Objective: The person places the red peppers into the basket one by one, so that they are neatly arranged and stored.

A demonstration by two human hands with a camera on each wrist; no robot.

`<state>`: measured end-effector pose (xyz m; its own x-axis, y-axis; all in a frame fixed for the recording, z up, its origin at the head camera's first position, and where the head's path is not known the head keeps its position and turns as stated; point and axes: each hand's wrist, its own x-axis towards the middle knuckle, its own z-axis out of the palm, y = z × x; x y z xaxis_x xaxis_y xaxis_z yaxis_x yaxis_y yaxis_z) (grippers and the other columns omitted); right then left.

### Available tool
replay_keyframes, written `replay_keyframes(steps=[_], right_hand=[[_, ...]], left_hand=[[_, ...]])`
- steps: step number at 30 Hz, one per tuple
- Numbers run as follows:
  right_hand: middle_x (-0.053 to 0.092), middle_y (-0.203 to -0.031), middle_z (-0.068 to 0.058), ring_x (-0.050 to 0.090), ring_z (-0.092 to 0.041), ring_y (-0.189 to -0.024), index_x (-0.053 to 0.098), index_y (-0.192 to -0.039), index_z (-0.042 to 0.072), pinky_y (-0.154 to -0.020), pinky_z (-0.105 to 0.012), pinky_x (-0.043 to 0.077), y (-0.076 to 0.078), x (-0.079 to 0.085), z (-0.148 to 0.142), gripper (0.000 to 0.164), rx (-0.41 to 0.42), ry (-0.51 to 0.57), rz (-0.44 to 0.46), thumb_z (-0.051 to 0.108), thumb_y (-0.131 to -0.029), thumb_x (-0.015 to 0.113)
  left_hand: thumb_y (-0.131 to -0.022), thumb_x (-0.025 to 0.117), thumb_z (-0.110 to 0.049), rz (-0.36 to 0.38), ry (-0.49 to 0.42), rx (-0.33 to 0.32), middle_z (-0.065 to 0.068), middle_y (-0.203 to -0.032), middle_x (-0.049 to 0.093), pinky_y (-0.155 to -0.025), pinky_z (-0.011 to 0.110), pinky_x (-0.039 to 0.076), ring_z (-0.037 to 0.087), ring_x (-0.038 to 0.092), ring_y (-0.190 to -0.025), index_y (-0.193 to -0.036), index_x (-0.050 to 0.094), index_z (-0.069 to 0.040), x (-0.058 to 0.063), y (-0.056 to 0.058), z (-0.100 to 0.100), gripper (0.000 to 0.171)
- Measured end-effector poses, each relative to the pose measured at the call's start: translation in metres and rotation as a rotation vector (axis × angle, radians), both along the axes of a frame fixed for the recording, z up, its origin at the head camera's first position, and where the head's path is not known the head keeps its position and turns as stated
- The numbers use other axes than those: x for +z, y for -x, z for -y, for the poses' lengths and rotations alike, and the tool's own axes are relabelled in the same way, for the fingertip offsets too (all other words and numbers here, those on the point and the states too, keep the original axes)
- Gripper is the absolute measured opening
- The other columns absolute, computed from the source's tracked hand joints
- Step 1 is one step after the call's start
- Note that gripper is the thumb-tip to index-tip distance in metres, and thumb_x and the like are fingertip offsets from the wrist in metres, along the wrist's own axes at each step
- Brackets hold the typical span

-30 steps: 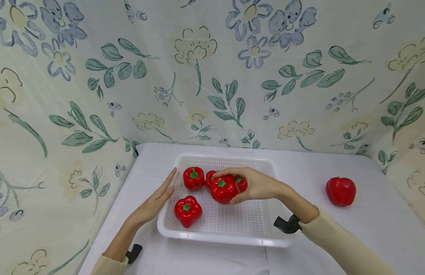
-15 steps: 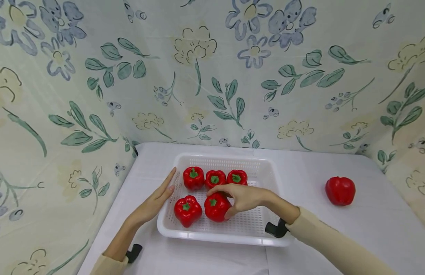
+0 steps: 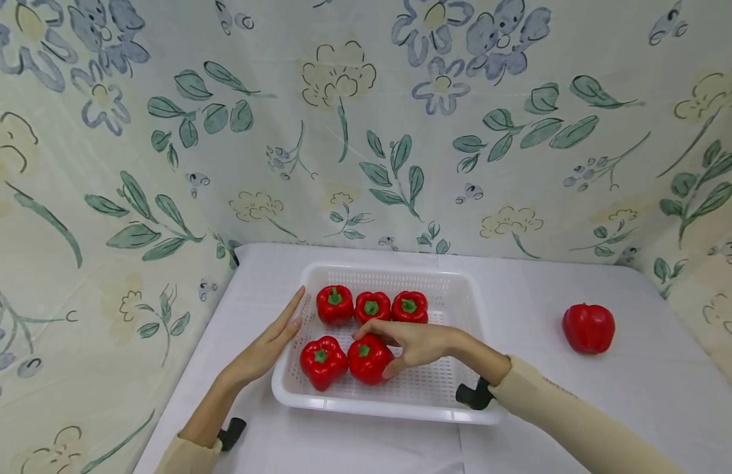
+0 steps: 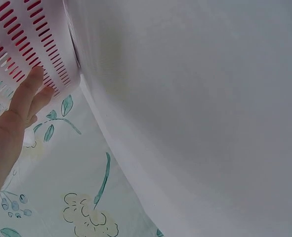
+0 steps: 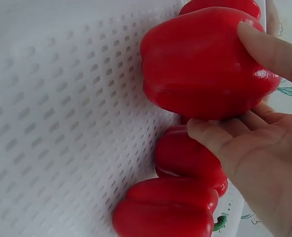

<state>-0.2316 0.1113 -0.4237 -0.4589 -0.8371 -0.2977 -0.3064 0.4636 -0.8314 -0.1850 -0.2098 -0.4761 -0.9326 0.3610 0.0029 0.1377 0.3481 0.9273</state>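
Note:
My right hand (image 3: pixel 416 342) grips a red bell pepper (image 3: pixel 368 361) in the front row of a white perforated basket (image 3: pixel 395 411). In the right wrist view the thumb lies on one side of that pepper (image 5: pixel 200 64) and the fingers on the other. Just left of it sits another bell pepper (image 3: pixel 324 372). Three more stand in the back row: left pepper (image 3: pixel 334 305), middle pepper (image 3: pixel 372 307) and right pepper (image 3: pixel 410 307). My left hand (image 3: pixel 271 345) rests with straight fingers against the basket's left wall (image 4: pixel 42 44).
One more red bell pepper (image 3: pixel 588 328) lies on the white-covered table (image 3: pixel 538 296), right of the basket. A flower-printed cloth (image 3: pixel 342 131) hangs behind and at the sides. A black wrist mount (image 3: pixel 475 395) sits near the basket's front right corner.
My right hand has lowered the gripped pepper from before the back row toward the front and slightly left, beside the front left pepper. My left hand has stayed at the basket.

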Motion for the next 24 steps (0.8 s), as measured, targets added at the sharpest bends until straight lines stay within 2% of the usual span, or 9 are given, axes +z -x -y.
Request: replay_keyframes(steps=[4, 13, 18, 24], right_hand=[[0.052, -0.146, 0.003, 0.041, -0.023, -0.147, 0.050, -0.141, 0.023, -0.117, -0.047, 0.048, -0.0004, 0.0014, -0.0009, 0.066, 0.008, -0.006, -0.005, 0.009, -0.085, 0.080], [0.053, -0.144, -0.001, 0.045, -0.026, -0.143, 0.050, -0.138, 0.022, -0.102, -0.039, 0.060, -0.0018, 0.0055, -0.0021, 0.066, -0.003, -0.005, -0.029, 0.001, -0.083, 0.082], [0.051, -0.146, -0.001, 0.045, -0.026, -0.144, 0.049, -0.137, 0.023, -0.101, -0.041, 0.060, -0.0027, 0.0028, -0.0019, 0.067, -0.028, 0.005, -0.018, 0.001, -0.083, 0.083], [0.052, -0.146, -0.001, 0.044, -0.026, -0.144, 0.048, -0.141, 0.023, -0.105, -0.044, 0.059, -0.0032, 0.0018, -0.0005, 0.070, -0.021, 0.005, -0.020, 0.003, -0.083, 0.083]], left_hand=[[-0.113, 0.035, -0.031, -0.001, -0.004, -0.007, 0.005, -0.177, 0.006, -0.113, 0.061, 0.042, 0.043, 0.012, -0.161, -0.168, 0.004, -0.031, 0.0001, 0.0003, 0.0000, 0.063], [-0.113, 0.035, -0.032, 0.009, 0.007, 0.006, 0.004, -0.177, 0.006, -0.112, 0.060, 0.044, 0.043, 0.012, -0.161, -0.168, 0.004, -0.034, 0.0000, -0.0004, 0.0000, 0.063], [-0.113, 0.036, -0.032, 0.011, 0.011, 0.012, 0.003, -0.177, 0.006, -0.113, 0.060, 0.042, 0.043, 0.011, -0.161, -0.167, 0.004, -0.035, 0.0006, -0.0011, -0.0011, 0.063], [-0.113, 0.036, -0.032, 0.011, 0.015, 0.017, 0.002, -0.177, 0.006, -0.113, 0.060, 0.042, 0.042, 0.012, -0.161, -0.167, 0.004, -0.035, 0.0013, -0.0013, -0.0018, 0.063]])
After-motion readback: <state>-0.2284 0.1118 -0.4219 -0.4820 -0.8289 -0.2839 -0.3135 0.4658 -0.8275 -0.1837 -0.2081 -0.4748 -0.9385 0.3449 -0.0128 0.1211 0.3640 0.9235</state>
